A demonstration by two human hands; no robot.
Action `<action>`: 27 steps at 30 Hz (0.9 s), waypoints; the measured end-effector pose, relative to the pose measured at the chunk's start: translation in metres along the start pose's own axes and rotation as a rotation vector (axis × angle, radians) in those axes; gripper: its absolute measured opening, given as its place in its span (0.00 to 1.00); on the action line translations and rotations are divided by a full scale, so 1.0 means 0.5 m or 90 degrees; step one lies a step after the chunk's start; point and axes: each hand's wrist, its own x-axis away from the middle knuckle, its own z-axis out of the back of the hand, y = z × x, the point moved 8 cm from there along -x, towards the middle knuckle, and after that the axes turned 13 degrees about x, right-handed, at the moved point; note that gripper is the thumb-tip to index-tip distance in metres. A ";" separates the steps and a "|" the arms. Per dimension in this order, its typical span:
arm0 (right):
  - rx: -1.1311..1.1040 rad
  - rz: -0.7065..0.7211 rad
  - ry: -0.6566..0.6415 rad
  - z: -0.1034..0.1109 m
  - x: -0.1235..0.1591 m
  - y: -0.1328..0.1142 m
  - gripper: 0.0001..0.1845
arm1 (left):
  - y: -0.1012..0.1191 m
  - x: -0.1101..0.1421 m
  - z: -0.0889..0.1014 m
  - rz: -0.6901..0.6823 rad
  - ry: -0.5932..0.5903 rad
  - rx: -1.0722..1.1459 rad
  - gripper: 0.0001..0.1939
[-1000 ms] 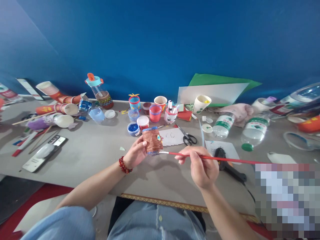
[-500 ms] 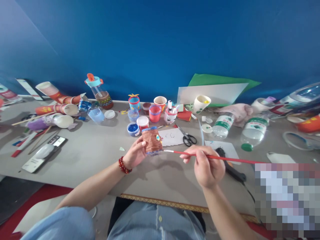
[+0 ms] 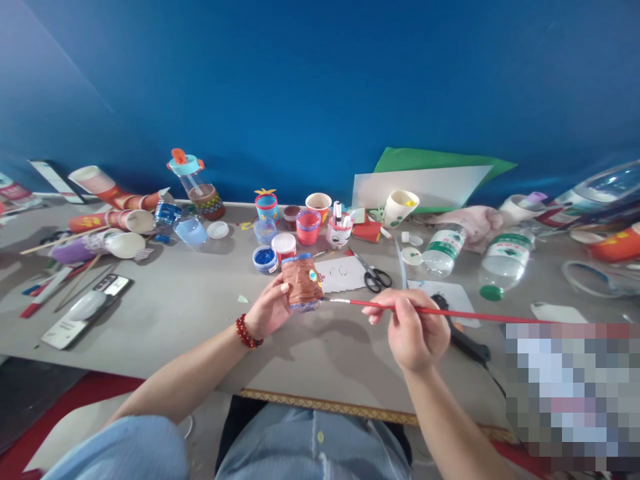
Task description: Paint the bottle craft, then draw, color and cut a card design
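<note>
My left hand (image 3: 270,308) is closed around the side of a brown painted cup (image 3: 301,283) with blue edges and a small eye-like spot on it. The cup is held tilted over the table. A red paintbrush (image 3: 370,304) is pinched in my right hand (image 3: 419,331), and its bristles touch or nearly touch the cup's lower right edge. Beyond the cup stand an open jar of blue paint (image 3: 265,259) and a white-lidded jar (image 3: 284,245). Black-handled scissors (image 3: 377,279) lie to the right, next to a paper (image 3: 343,272) with drawn marks.
Painted cups, including a red one (image 3: 309,228), line the back. Water bottles (image 3: 507,260) and a glue gun (image 3: 467,341) are at right. A phone (image 3: 87,312), brushes and a drink bottle (image 3: 193,183) occupy the left side. A blue wall (image 3: 320,93) rises behind.
The brush tip has shifted slightly left and up against the cup's edge. My left hand has turned the cup a little, and the whole view has moved slightly.
</note>
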 end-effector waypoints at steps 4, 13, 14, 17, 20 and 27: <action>-0.037 0.010 -0.008 -0.007 0.003 -0.008 0.12 | 0.002 0.002 -0.002 -0.005 0.003 0.003 0.27; -0.012 0.013 0.010 0.006 -0.002 0.009 0.12 | 0.002 0.003 -0.008 0.004 0.002 0.014 0.28; -0.023 0.015 0.014 0.007 -0.002 0.006 0.12 | 0.001 0.003 -0.009 0.006 0.000 0.015 0.28; -0.043 0.019 0.011 0.000 0.001 0.000 0.12 | 0.000 0.003 -0.010 0.012 -0.012 0.020 0.30; -0.029 0.025 -0.015 -0.010 0.005 0.004 0.12 | -0.001 0.003 -0.005 0.012 -0.008 0.022 0.30; -0.028 0.022 0.025 0.010 0.004 0.012 0.12 | 0.002 0.003 0.004 -0.002 0.030 0.023 0.27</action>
